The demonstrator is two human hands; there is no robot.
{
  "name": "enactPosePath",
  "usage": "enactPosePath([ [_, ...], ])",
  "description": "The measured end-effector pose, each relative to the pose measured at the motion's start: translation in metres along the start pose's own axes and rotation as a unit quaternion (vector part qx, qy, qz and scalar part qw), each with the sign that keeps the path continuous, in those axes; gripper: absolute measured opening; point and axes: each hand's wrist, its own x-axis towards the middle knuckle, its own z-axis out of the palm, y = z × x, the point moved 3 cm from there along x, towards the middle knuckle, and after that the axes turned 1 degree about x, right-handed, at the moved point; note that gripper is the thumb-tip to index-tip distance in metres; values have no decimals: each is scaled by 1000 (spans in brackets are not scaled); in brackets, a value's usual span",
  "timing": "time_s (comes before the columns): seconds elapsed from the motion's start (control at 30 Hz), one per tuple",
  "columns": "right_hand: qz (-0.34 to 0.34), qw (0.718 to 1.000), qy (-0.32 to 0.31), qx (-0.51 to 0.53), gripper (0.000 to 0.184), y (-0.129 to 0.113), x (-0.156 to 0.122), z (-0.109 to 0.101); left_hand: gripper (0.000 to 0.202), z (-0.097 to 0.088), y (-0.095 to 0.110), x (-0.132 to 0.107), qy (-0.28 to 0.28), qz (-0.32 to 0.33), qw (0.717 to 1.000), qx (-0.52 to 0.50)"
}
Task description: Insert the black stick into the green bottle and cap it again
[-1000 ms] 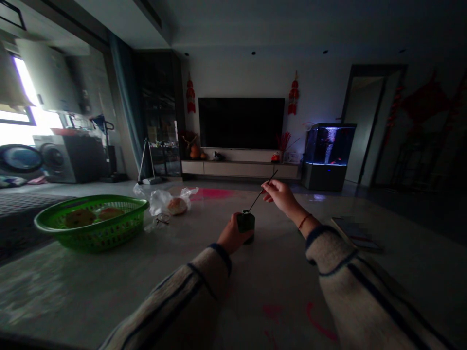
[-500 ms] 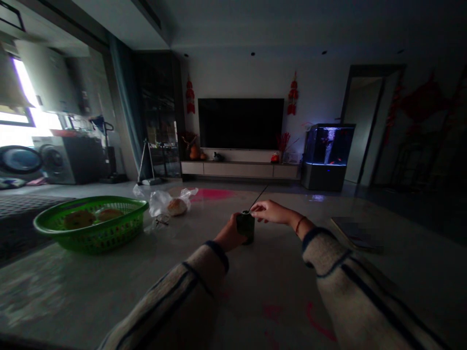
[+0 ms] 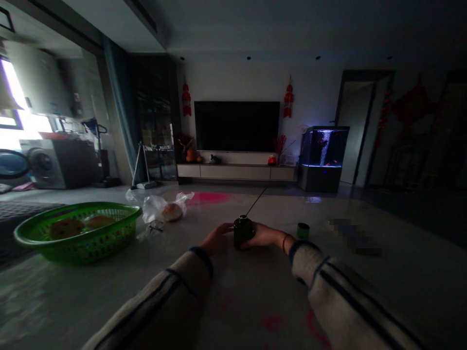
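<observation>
A small dark green bottle (image 3: 242, 231) stands on the grey table (image 3: 255, 301), with a thin black stick (image 3: 255, 202) leaning out of its neck. My right hand (image 3: 265, 236) wraps round the bottle's right side. My left hand (image 3: 217, 238) rests on the table just left of the bottle, fingers loosely stretched, its fingertips at the bottle's side. A small green cap (image 3: 302, 231) sits on the table to the right of my right wrist.
A green plastic basket (image 3: 78, 236) with round fruit stands at the left. A clear plastic bag (image 3: 164, 209) holding a bun lies behind it. A flat dark item (image 3: 355, 233) lies at the right. Beyond are a television, a fish tank and a washing machine.
My right hand let go of the stick, left it in the bottle and dropped to grip the bottle. My left hand released the bottle and slid left. The camera shifted slightly, revealing the cap.
</observation>
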Motion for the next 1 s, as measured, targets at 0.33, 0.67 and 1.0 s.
enactPosePath([
  [0.33,-31,999,13,29,49,18,1,13,45,13,4,-11,-20,-35,897,440],
  [0.67,-28,999,44,12,47,23,2,11,45,13,8,-14,-11,-43,899,436],
  [1.0,15,999,37,-1,45,18,0,7,42,12,6,-14,3,-33,909,416],
])
